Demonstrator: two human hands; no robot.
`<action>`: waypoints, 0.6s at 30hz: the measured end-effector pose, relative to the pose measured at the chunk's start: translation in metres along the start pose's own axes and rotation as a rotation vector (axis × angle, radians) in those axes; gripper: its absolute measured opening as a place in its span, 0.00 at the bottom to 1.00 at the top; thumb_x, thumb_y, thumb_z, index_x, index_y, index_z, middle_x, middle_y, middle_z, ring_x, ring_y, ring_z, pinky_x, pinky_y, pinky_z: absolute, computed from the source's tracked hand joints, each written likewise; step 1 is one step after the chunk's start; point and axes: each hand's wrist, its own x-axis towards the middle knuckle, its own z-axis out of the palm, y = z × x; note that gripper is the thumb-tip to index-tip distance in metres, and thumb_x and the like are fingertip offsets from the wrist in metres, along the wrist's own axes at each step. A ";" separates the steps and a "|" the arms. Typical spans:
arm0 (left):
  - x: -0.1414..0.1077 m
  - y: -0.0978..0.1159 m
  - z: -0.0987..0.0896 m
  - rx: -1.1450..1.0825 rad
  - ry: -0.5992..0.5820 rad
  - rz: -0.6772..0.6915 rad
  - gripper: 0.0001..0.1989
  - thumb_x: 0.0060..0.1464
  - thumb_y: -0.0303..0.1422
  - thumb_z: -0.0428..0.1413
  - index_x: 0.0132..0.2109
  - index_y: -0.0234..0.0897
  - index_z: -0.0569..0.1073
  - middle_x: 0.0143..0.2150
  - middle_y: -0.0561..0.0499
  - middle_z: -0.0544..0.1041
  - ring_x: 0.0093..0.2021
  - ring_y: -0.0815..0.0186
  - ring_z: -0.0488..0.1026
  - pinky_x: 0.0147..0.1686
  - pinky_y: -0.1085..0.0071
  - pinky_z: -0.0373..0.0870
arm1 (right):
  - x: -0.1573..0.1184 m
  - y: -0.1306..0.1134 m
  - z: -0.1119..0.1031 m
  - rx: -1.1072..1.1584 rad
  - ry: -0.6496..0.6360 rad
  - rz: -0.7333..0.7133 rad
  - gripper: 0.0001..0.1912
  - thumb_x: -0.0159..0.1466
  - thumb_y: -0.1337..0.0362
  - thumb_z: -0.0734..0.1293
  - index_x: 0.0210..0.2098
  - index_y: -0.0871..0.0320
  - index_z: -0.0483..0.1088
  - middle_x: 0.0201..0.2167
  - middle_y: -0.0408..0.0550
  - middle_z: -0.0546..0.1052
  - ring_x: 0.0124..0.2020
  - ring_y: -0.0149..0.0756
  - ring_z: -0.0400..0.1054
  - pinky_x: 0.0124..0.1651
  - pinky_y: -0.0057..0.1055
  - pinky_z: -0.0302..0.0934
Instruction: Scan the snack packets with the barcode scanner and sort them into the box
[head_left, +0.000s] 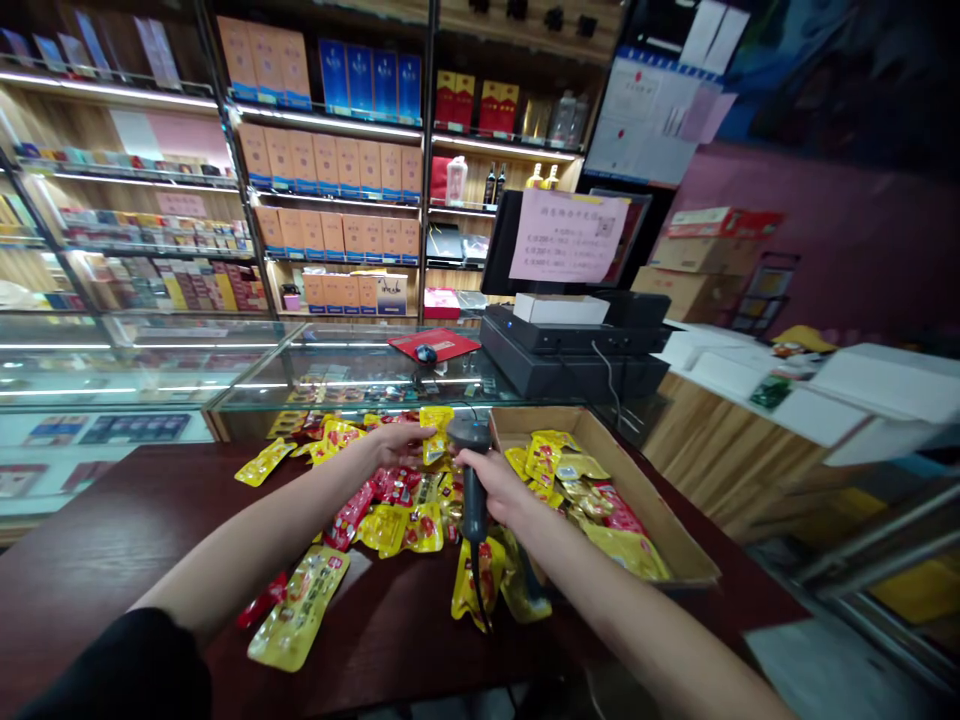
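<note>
My right hand (501,485) is wrapped round the grip of a dark handheld barcode scanner (474,500), its head tilted toward a small yellow snack packet (436,436). My left hand (401,445) pinches that packet just left of the scanner head. Beneath both hands lies a loose pile of yellow and red snack packets (382,528) on the dark brown table (135,540). A longer gold packet (300,608) rests nearer to me, beside my left forearm. Right of the scanner stands an open cardboard box (679,540) with several packets inside.
Behind the table runs a glass display counter (247,395) with a red mouse pad (461,345) and a mouse (426,354). A monitor (499,245) with a pink paper sign stands on a black cash drawer (570,370). Shelves of boxed goods (337,165) fill the back wall.
</note>
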 end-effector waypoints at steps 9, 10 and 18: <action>0.004 0.008 0.006 0.026 0.080 0.005 0.11 0.43 0.28 0.64 0.32 0.36 0.69 0.24 0.55 0.72 0.20 0.73 0.69 0.20 0.77 0.70 | -0.034 0.016 0.015 -0.061 -0.158 0.086 0.08 0.47 0.69 0.66 0.28 0.60 0.66 0.20 0.41 0.71 0.20 0.30 0.67 0.20 0.25 0.61; 0.004 0.008 0.006 0.024 0.085 0.007 0.11 0.43 0.27 0.64 0.32 0.36 0.69 0.24 0.55 0.72 0.20 0.73 0.68 0.20 0.77 0.69 | -0.036 0.017 0.016 -0.076 -0.163 0.096 0.07 0.48 0.69 0.66 0.28 0.60 0.65 0.18 0.40 0.69 0.18 0.29 0.65 0.18 0.24 0.59; 0.001 0.007 0.004 -0.046 0.070 0.023 0.11 0.41 0.25 0.64 0.30 0.35 0.69 0.23 0.53 0.72 0.20 0.71 0.68 0.19 0.77 0.68 | -0.042 0.021 0.020 -0.094 -0.143 0.086 0.05 0.51 0.68 0.66 0.26 0.59 0.63 0.14 0.36 0.64 0.15 0.26 0.59 0.16 0.23 0.55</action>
